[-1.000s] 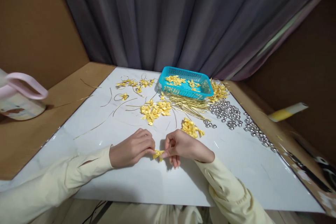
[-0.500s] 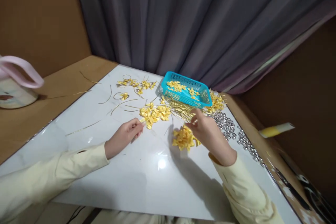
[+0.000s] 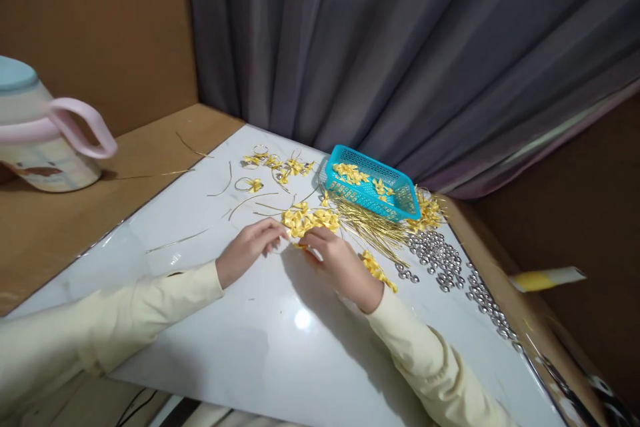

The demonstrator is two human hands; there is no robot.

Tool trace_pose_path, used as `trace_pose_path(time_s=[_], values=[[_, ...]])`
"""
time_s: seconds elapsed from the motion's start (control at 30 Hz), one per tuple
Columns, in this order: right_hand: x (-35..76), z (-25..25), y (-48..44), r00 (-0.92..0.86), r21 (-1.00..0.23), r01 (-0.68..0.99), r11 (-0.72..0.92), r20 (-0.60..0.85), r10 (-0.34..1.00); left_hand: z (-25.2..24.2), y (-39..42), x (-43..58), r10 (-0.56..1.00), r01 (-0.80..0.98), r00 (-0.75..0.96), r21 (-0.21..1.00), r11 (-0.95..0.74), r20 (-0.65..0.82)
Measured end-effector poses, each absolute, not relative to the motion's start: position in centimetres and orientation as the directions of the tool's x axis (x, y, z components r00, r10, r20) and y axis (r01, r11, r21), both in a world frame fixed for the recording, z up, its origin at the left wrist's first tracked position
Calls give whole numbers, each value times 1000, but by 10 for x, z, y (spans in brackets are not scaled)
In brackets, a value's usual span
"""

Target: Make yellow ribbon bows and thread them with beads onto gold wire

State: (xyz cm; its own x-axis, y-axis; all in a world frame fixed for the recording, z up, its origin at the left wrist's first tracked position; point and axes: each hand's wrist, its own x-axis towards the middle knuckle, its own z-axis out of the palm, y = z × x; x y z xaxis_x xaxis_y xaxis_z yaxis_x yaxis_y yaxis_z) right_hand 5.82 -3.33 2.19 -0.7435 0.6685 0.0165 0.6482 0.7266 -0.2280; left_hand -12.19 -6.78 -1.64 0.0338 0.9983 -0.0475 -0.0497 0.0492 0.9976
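My left hand (image 3: 247, 250) rests on the white tabletop (image 3: 280, 340), fingers curled and pinched at the near edge of a pile of small yellow ribbon bows (image 3: 309, 219). My right hand (image 3: 336, 261) lies just right of it, fingers bent toward the same pile, a bit of yellow showing at its fingertips. Both hands meet at the pile's front. What the fingers grip is too small to make out. A second heap of yellow bows (image 3: 376, 268) lies by my right wrist.
A turquoise basket (image 3: 371, 191) with yellow bows stands behind a bundle of gold wires (image 3: 373, 225). Silver beads (image 3: 443, 257) spread to the right. Loose gold wires and looped bows (image 3: 273, 167) lie at the back left. A pink-handled jug (image 3: 47, 133) sits on the wooden ledge.
My right hand has come back left from the gold wires to the middle pile of bows. My left hand has edged up to the same pile. The camera view has shifted right.
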Motion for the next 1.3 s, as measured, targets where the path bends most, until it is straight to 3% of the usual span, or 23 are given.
trace_pose_path(time_s=[0.07,0.17,0.3,0.47,0.73,0.83,0.93,1.07,1.17,1.3], values=[[65,31,-38,-683,-472,645,600,-4,731,-14,-74,-119,992,24,118,999,-38,35],[73,36,-47,-628,-824,505,256,-148,764,-10,-85,-115,964,109,255,988,-108,77],[75,26,-58,-657,-941,338,-32,-259,708,-10,-98,-110,968,223,236,965,-134,80],[74,15,-69,-650,-962,149,-229,-270,711,-12,-98,-110,982,263,180,959,-105,58],[75,4,-75,-633,-984,128,-125,-178,753,-12,-95,-105,955,211,287,978,9,-71],[75,1,-79,-615,-954,265,137,-57,787,-13,-95,-105,945,208,313,978,30,-96],[75,-1,-83,-587,-774,429,466,153,795,-12,-95,-106,947,213,311,977,14,-81],[76,-4,-84,-637,-603,425,675,330,696,-8,-95,-108,940,251,337,967,-35,-54],[77,-2,-84,-591,-659,408,632,337,733,-5,-96,-109,936,279,348,959,-59,-43],[79,5,-83,-481,-914,253,318,166,861,-2,-97,-110,929,294,369,949,-115,-2]])
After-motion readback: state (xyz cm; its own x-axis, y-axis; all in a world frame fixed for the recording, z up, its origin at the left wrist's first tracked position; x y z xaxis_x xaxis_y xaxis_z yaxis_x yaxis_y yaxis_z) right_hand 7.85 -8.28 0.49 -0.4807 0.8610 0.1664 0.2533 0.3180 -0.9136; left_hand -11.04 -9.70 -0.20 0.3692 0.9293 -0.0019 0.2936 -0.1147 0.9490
